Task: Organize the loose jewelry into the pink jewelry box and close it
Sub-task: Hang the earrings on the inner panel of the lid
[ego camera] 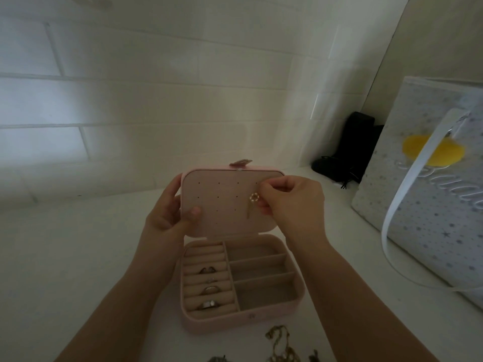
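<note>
The pink jewelry box [295, 301] stands open on the white counter. Its lid [222, 218] is raised upright and shows a panel dotted with small holes. My left hand [170, 212] grips the lid's left edge, thumb on the panel. My right hand [290, 202] pinches a gold earring [253, 202] with a round top and a hanging chain against the right side of the panel. Several rings [207, 287] sit in the padded rolls on the box's left side. The three compartments on the right hold nothing. Loose gold chains [279, 343] lie on the counter in front of the box.
A white gift bag [423, 205] with grey stars, a yellow spot and a white ribbon handle stands at the right. A black pouch [347, 152] with cords sits in the back corner. A white tiled wall rises behind the counter. More small jewelry [217, 358] lies at the bottom edge.
</note>
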Motion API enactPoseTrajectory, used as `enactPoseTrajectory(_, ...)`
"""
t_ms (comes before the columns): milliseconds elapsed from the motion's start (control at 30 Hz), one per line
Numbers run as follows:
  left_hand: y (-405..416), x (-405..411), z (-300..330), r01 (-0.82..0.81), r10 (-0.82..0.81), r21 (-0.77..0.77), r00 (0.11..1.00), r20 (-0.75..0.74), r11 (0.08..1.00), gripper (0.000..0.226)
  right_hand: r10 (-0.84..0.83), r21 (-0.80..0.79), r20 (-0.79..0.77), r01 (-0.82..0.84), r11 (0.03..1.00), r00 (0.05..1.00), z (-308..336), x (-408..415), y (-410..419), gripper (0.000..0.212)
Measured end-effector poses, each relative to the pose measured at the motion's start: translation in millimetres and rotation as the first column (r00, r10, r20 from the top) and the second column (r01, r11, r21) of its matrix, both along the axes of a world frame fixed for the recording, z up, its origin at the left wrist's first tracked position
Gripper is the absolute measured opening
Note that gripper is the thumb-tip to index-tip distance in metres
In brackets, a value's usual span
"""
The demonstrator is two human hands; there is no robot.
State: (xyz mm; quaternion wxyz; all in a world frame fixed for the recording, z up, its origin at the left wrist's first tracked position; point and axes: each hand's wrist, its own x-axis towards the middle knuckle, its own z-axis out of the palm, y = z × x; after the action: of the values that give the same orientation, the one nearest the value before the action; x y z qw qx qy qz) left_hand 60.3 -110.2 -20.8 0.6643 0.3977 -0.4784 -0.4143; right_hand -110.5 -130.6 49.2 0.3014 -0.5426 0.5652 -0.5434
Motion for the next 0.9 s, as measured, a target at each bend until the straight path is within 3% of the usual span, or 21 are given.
enactPoseTrajectory(333,2.6,-0.7,2.2,-0.031,0.032,-0.024,0.997,0.076,0.999,0.058,-0.082,-0.156,-0.336,0.03,0.987,0.938,2.1,5.6,-1.7,0.011)
enactPoseTrajectory(500,2.9,-0.8,2.3,-0.032,0.034,-0.031,0.996,0.079,0.999,0.058,-0.108,-0.168,-0.347,0.051,0.984,0.932,0.4,5.8,-4.3,0.011)
enactPoseTrajectory(633,3.1,1.1,1.3,-0.015,0.016,-0.021,0.998,0.062,1.0,0.058,-0.079,-0.193,-0.44,-0.008,0.981,0.894,-1.2,8.9,-5.0,0.012)
enactPoseTrajectory(767,1.8,1.1,0.8,-0.013,0.014,-0.015,0.999,0.049,1.0,0.058,-0.034,-0.193,-0.418,-0.052,0.98,0.908,-3.6,2.0,-6.8,0.013)
enactPoseTrajectory(900,0.9,2.0,-1.3,-0.011,0.012,-0.024,0.999,0.052,1.0,0.058,-0.096,-0.262,-0.476,-0.037,0.964,0.874,-10.9,-0.1,-5.3,0.008)
